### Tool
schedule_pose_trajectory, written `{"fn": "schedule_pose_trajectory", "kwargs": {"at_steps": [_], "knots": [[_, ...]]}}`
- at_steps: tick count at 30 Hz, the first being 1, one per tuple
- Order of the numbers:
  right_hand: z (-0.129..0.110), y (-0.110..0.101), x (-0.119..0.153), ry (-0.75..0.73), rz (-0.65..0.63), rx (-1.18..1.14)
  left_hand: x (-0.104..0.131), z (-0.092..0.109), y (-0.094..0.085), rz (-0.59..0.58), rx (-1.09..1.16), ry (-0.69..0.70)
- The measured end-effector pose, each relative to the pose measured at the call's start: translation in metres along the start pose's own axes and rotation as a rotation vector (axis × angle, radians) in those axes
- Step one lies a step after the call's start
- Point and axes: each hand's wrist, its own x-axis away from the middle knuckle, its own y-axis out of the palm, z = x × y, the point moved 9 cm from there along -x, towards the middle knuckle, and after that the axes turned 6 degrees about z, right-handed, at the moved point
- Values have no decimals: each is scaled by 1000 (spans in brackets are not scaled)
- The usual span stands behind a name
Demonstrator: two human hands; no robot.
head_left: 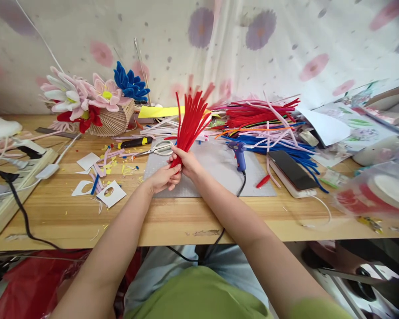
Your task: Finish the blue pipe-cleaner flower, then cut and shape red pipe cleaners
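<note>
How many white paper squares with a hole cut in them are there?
2. One white paper square with a hole lies left of the short blue fuzzy stick; the other lies just right of it. More might hide under the pink scraps.

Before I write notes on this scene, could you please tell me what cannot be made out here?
All in the head view:
- Lower ends of the red stems: hidden by the left hand and right hand.
- Number of red stems: they overlap, and their tips are blurred.
- Cup: blurred, cut off by the right edge.
- Power strip: cut off by the left edge.
- Glue gun: its label is too small to read.
</note>
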Motion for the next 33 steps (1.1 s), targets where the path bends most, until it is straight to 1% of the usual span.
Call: {"fn": "schedule_pose_trajectory", "kwargs": {"at_steps": [2, 4, 7, 10, 14, 16, 19, 21, 23, 25, 27, 29, 30, 31, 32, 33], "knots": [[-16, -1, -9, -37, 92, -85, 4, 2, 2, -47, 12, -19], [-34, -3, -19, -61, 166, -118, 8, 3, 4, -95, 23, -50], [-66, -10, -36, -133, 267, -82, 11, 7, 7, -140, 46, -63], [-92, -22, -51, -194, 341, -46, 13, 11, 10, -158, 55, -54], [-115, -44, -63, -251, 453, -64, 21, 8, 10, -173, -2, -97], [-122, -52, -65, -262, 481, -59, 25, 9, 4, -146, -67, -111], [-129, -56, -67, -256, 483, -57, 29, 16, -6, -89, -208, -123], [-132, -54, -67, -232, 451, -59, 32, 24, -14, -55, -304, -129], [-134, -49, -65, -185, 396, -59, 36, 30, -25, -24, -385, -136], [-134, -43, -59, -148, 346, -64, 40, 37, -42, 15, -477, -118], [-132, -38, -51, -143, 327, -72, 41, 52, -61, 103, -622, -29], [-122, -34, -42, -153, 335, -78, 38, 71, -75, 255, -745, 91], [-115, -31, -38, -150, 342, -79, 35, 81, -77, 324, -774, 155], [-106, -28, -34, -144, 342, -81, 31, 89, -73, 372, -784, 217], [-97, -24, -31, -136, 340, -85, 25, 94, -66, 404, -773, 270], [-89, -19, -28, -127, 337, -93, 18, 96, -56, 411, -767, 293]]}}
